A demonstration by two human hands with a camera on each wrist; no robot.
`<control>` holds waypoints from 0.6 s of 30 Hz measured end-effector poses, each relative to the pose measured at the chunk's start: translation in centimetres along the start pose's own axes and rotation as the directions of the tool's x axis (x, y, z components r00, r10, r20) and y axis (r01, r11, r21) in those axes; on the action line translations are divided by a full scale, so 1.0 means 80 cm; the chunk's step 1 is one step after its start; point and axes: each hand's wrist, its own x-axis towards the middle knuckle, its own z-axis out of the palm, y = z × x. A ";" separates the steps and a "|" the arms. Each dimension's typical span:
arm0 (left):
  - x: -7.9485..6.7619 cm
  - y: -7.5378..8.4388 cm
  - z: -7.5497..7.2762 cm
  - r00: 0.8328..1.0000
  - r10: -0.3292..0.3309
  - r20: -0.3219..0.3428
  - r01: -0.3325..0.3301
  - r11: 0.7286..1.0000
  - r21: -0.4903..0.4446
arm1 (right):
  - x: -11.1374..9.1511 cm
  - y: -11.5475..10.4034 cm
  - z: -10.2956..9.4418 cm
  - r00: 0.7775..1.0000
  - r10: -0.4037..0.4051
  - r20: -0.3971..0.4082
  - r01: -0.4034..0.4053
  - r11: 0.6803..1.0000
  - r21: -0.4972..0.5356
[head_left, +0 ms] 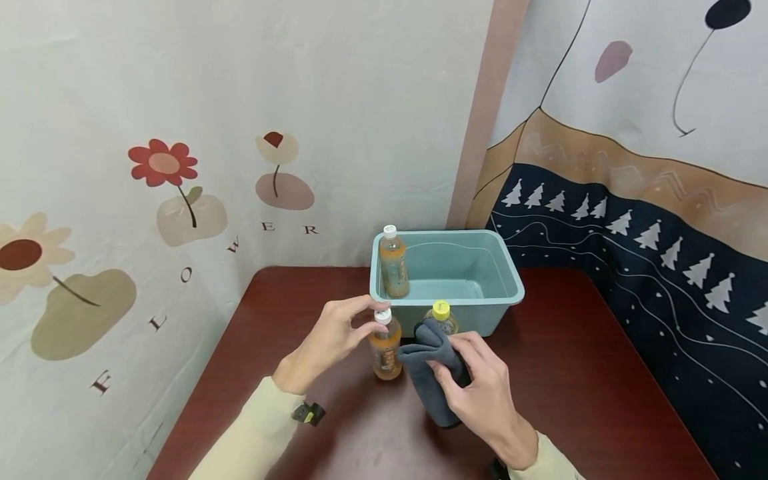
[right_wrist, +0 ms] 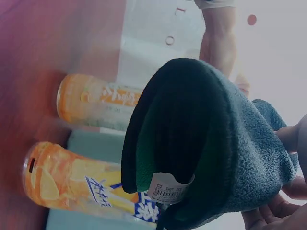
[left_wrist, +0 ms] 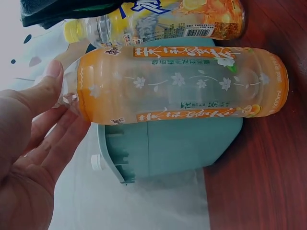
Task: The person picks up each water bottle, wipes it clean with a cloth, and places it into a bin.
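My left hand (head_left: 327, 340) pinches the white-capped plastic bottle (head_left: 385, 353) at its cap and neck, thumb on one side and fingers on the other. The bottle stands upright on the table, its orange label showing in the left wrist view. A dark grey-blue cloth (head_left: 433, 373) hangs folded from my right hand (head_left: 483, 390), gripped between thumb and fingers; a small white tag (right_wrist: 170, 188) shows on it in the right wrist view. Behind the cloth stands a yellow-capped bottle (head_left: 441, 313), partly hidden, with a yellow and orange label.
A light teal plastic tub (head_left: 474, 303) stands at the back of the dark red table (head_left: 564, 373). Inside its left end another white-capped bottle (head_left: 394, 267) stands nearly upright. Printed fabric (head_left: 372, 133) hangs behind and beside the table.
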 end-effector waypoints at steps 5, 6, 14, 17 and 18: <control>-0.004 -0.003 -0.002 1.000 0.003 0.008 -0.003 1.000 -0.027 | -0.003 -0.003 0.011 1.000 -0.006 0.002 0.006 1.000 0.001; -0.004 -0.004 -0.002 1.000 0.008 0.008 -0.008 0.999 -0.034 | -0.004 -0.003 0.012 1.000 -0.012 0.000 0.012 1.000 0.002; -0.009 -0.004 -0.010 1.000 0.002 0.004 -0.002 0.999 -0.045 | -0.008 -0.005 0.028 0.998 -0.044 0.038 0.043 0.999 0.014; -0.011 -0.004 -0.013 1.000 -0.013 0.016 0.014 0.999 -0.037 | -0.011 -0.005 0.036 0.998 -0.043 0.054 0.043 0.999 0.009; -0.012 -0.005 -0.014 1.000 -0.017 0.022 0.018 0.999 -0.037 | -0.012 -0.005 0.039 0.997 -0.042 0.060 0.042 0.999 0.007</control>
